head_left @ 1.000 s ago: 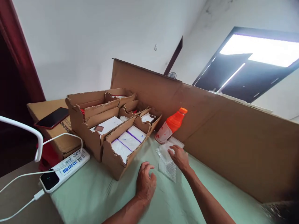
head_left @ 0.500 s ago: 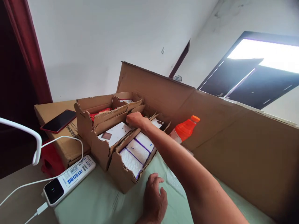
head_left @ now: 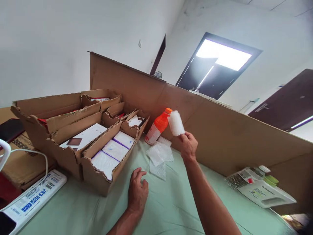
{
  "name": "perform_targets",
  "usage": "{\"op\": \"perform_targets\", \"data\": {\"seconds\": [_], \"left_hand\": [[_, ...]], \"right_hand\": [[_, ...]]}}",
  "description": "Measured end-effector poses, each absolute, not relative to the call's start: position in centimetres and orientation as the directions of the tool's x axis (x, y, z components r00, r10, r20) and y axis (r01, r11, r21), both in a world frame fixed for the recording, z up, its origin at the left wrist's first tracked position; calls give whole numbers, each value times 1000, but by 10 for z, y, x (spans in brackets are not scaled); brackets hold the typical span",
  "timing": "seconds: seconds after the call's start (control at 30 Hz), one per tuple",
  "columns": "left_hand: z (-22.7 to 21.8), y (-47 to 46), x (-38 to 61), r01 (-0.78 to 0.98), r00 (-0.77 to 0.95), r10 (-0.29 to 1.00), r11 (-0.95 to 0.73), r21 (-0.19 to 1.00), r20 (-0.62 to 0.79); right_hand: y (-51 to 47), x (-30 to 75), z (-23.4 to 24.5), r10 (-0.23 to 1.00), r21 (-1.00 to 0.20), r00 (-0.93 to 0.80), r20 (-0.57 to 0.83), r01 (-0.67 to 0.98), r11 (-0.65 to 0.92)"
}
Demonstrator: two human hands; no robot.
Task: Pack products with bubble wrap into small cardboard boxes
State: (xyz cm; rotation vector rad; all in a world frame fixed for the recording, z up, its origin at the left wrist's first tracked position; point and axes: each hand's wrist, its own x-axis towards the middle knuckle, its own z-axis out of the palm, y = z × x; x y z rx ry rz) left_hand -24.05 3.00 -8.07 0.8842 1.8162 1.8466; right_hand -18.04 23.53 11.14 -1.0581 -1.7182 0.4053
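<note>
My right hand (head_left: 189,143) pinches the lower edge of a white piece of bubble wrap (head_left: 176,123), held up in the air before the cardboard wall. It looks slightly curved or rolled. Behind it stands an orange drink bottle (head_left: 160,123) with an orange cap. Flat sheets of clear bubble wrap (head_left: 160,153) lie on the green tabletop below. My left hand (head_left: 138,191) rests over the table with fingers loosely bent and apart, holding nothing. To its left sits a cardboard bin (head_left: 97,182) with white, purple-edged packs (head_left: 114,149) in it.
More cardboard compartments (head_left: 70,124) hold white boxes and red items. A power bank (head_left: 36,195) with a white cable lies at the left, near a dark phone (head_left: 11,130). A clear jug (head_left: 259,186) stands at right. A cardboard wall (head_left: 220,130) runs along the back.
My right hand has left the compartments and moved right, now holding up bubble wrap. The view has turned right, bringing the jug into sight. My left hand keeps its loose pose.
</note>
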Motion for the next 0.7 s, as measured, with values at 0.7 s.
{"op": "perform_targets", "data": {"seconds": [0.7], "left_hand": [[-78,28,-237,145,-717,687,-23,989,120]], "right_hand": [[250,-177,68,725,39,-675,135,735,677]]}}
